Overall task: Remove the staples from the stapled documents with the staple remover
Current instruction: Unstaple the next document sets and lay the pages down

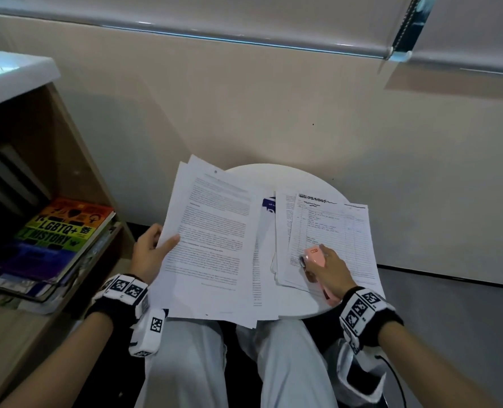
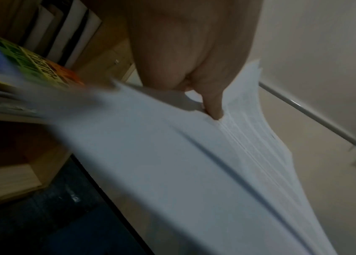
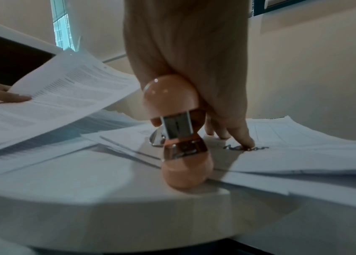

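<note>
Left hand (image 1: 150,254) pinching text pages (image 1: 212,242), right hand (image 1: 329,272) gripping pink remover (image 1: 315,257), fingertips on forms (image 1: 332,228), round table (image 1: 276,175).

Office or study corner: bookshelf (image 1: 67,172), papers (image 1: 215,231).

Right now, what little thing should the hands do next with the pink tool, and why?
Probably the left hand should lay its lifted document flat on the round table. The right hand holds the pink staple remover over another sheet, and no staple shows, so the paper likely needs steadying first.
</note>
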Demonstrator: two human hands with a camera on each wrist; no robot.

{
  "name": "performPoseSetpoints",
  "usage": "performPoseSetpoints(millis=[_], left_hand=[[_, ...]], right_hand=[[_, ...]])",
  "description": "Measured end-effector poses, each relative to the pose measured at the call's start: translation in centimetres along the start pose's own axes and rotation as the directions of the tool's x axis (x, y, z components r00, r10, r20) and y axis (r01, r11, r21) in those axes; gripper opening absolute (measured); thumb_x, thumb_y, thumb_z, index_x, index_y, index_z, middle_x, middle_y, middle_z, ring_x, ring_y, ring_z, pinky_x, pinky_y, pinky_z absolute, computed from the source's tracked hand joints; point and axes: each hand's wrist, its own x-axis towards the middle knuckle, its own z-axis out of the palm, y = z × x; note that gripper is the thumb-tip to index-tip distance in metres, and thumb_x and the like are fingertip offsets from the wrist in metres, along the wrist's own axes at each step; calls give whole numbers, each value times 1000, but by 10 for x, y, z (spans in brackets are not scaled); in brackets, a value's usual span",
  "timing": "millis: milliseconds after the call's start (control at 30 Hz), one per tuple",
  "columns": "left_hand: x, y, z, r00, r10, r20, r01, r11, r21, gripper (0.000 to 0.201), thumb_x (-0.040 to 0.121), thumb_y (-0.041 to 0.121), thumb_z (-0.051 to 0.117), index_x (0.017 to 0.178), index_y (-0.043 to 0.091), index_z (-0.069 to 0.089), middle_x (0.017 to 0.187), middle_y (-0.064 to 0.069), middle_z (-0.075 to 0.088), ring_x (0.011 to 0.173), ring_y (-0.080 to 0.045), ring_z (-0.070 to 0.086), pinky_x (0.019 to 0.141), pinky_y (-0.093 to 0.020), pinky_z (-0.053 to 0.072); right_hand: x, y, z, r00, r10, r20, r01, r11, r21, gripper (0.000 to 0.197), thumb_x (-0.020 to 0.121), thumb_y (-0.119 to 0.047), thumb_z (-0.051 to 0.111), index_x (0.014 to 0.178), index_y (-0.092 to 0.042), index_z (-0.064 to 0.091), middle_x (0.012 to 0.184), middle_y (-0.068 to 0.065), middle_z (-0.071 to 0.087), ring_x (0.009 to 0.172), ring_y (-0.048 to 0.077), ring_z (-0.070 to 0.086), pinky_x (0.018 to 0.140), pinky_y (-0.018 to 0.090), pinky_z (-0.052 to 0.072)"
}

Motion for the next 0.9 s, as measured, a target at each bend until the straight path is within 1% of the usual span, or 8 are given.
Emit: performPoseSetpoints(millis=[100,200,300,400,600,733,800,900], left_hand=[[-3,7,5,1000,-26,-7,25,997,-77,22,92,12,58,113,5,56,112,-13,67,100,-28,65,89,-45,52],[5,6,17,999,-25,-47,25,1000,6,19,94,12,55,112,7,53,115,-11,63,106,-30,62,93,-47,50],[12,6,32,994,-8,-111,31,978,207,24,94,18,55,111,0,52,113,-17,63,101,-31,61,81,-38,49],[9,18,40,981,85,-174,-51,980,194,28,96,18,53,120,4,52,118,-14,62,105,-24,59,84,-32,46],[-11,42,45,996,90,5,-89,995,-49,38,97,12,49,133,6,42,128,-5,57,113,-16,56,100,-35,46],[-45,38,62,951,75,300,-115,986,119,61,93,2,54,142,19,21,133,21,42,111,7,51,97,-8,38],[-62,23,78,923,17,384,-136,949,284,62,94,1,51,146,17,22,145,14,34,131,-4,38,105,-9,23],[-80,7,98,900,-177,399,-20,896,443,49,98,10,46,145,8,31,150,-5,34,142,-19,29,109,-17,20]], right_hand=[[6,3,2,1000,16,-7,-16,1000,1,88,69,-56,63,144,-17,39,140,5,50,121,30,52,105,51,40],[10,2,4,1000,27,-8,-26,999,19,81,72,-54,63,140,-13,43,136,8,53,117,30,55,102,48,43],[9,-1,4,999,39,-19,-38,998,51,85,66,-58,61,134,-11,48,126,10,60,110,28,60,95,41,48],[0,-11,-3,1000,30,-5,-29,997,76,49,82,-43,62,116,-8,58,111,12,66,91,23,63,72,28,48],[-12,-18,-12,998,58,28,-63,971,231,26,91,-34,59,97,-9,60,82,3,62,66,13,55,56,23,39],[-8,-22,-18,993,112,41,-119,970,213,29,94,-41,53,93,-12,58,83,4,63,71,15,58,58,24,42],[-4,-23,-25,987,152,57,-161,962,221,25,94,-34,54,94,-9,57,81,6,62,70,19,57,58,26,43],[2,-29,-36,972,235,-20,-216,921,325,24,86,-29,59,91,-5,61,86,12,64,67,23,55,60,28,43]])
